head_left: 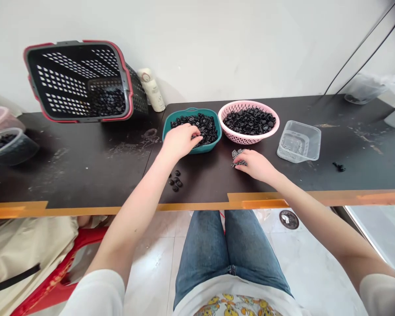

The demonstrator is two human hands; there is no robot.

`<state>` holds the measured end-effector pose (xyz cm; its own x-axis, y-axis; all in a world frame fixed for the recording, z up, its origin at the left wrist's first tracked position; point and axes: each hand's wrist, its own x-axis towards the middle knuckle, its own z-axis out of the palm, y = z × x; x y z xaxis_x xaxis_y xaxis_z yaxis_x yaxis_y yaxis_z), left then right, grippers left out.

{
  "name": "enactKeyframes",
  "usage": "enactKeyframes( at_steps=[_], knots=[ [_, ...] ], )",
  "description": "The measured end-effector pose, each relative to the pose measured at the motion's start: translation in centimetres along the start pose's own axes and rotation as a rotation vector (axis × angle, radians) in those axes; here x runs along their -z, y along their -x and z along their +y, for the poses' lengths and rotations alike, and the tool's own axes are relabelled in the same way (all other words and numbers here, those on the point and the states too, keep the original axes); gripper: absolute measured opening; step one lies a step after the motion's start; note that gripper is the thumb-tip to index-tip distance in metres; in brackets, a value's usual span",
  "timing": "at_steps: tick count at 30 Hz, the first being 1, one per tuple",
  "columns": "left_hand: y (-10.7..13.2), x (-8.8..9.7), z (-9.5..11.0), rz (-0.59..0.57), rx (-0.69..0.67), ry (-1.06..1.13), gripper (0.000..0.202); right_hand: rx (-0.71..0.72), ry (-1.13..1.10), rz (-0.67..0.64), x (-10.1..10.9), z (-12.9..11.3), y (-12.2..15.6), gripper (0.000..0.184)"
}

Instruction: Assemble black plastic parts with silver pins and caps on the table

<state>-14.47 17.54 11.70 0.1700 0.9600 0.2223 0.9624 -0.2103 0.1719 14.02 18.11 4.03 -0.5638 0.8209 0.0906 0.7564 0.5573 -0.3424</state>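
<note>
Left hand (181, 141) curls down at the near rim of a teal plastic basin (191, 111), its fingers (197, 139) in a heap of small black plastic parts (202, 127); whether it grips any of them cannot be told from this view. Right hand (255, 164) rests low on the dark bench (85, 177), fingertips (238, 163) against a tangle of small grey pieces (237, 157), partly covering it; no clear grasp or release shows. Pink perforated basket (224, 120) sits just right of the basin, nearly touching it, and is filled with more black parts. Clear plastic tray (299, 141) stands farther right, with a few pale pieces inside. Loose black parts (175, 181) lie on the bench in a small cluster below the basin, and a stray dark bit (339, 166) lies well off to the right. Grey-and-red perforated crate (79, 81) leans tilted against the wall at back left, black parts visible in it. Beside it stands a cream bottle (153, 94). Clear tub (6, 147) at the far left edge holds dark parts, with a pink tub (0, 118) behind it. Orange tape (260, 203) runs along the bench front; denim-clad knees (230, 254) show below.
</note>
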Motion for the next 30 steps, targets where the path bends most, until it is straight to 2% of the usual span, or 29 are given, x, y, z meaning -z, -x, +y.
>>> enactKeyframes(
  at_steps=[1,2,4,7,10,13,16,19,24,30],
  knots=[
    [-1.8,-0.6,0.2,-0.106,0.01,-0.007,0.022,0.012,0.007,-0.015,-0.2,0.0,-0.4,0.011],
    [-3.3,-1.2,0.3,-0.151,0.008,-0.004,0.021,0.018,0.01,-0.022,-0.4,-0.1,-0.5,0.01],
    [-5.5,-2.6,0.5,-0.206,0.014,0.004,0.022,0.024,0.014,-0.032,-0.7,-0.2,-0.5,0.009],
    [-6.8,-3.8,0.6,-0.239,0.044,0.024,0.022,0.021,-0.004,-0.04,-0.8,-0.2,-0.3,0.007],
    [-7.2,-4.1,0.7,-0.255,0.113,0.045,0.018,0.025,-0.026,-0.039,-0.8,-0.2,-0.3,0.009],
    [-7.3,-3.9,1.1,-0.248,0.18,0.066,0.022,0.028,-0.044,-0.024,-0.8,-0.2,-0.4,0.011],
    [-7.4,-3.8,1.7,-0.225,0.221,0.077,0.016,0.008,-0.08,0.01,-0.9,-0.2,-0.2,0.011],
    [-7.4,-3.9,2.1,-0.234,0.232,0.099,0.013,-0.038,-0.135,0.06,-0.8,0.0,0.7,0.012],
    [-7.3,-4.2,1.9,-0.267,0.23,0.158,0.018,-0.097,-0.257,0.159,-0.7,-0.6,3.1,0.025],
    [-6.8,-4.7,1.9,-0.236,0.239,0.214,0.022,-0.241,-0.672,0.278,-2.0,-1.7,6.3,0.023]
  ],
)
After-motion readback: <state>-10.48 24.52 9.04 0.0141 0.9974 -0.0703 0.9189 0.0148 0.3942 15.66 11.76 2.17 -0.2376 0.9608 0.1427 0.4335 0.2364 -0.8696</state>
